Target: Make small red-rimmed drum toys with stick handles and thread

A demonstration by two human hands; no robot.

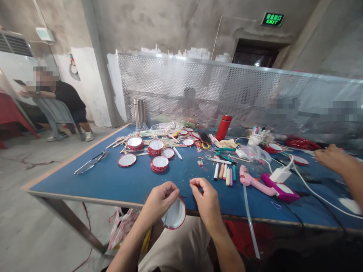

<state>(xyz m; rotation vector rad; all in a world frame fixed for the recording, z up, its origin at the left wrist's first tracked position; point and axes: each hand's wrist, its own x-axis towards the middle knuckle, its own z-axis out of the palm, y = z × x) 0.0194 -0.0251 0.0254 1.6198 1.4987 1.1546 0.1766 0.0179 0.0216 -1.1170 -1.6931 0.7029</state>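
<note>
Close to the table's front edge, my left hand [166,198] grips a small round drum-like disc [177,214] with a white face and a red rim. The disc is tilted above my lap, partly covered by my fingers. Just to its right is my right hand [204,194], thumb and fingertips pinched together; whatever lies between them is too small to make out. Farther up the table are more such discs: a single one [127,160] lying flat, a stack [159,163] nearest my hands, and another stack [155,146] behind it.
A pink glue gun [256,183] with a clear glue stick hangs over the front edge, beside several markers [225,173]. Thin sticks, pliers [225,150], a red flask [224,128] and a steel flask [138,113] stand or lie behind. Another person's hand [331,158] reaches in at right.
</note>
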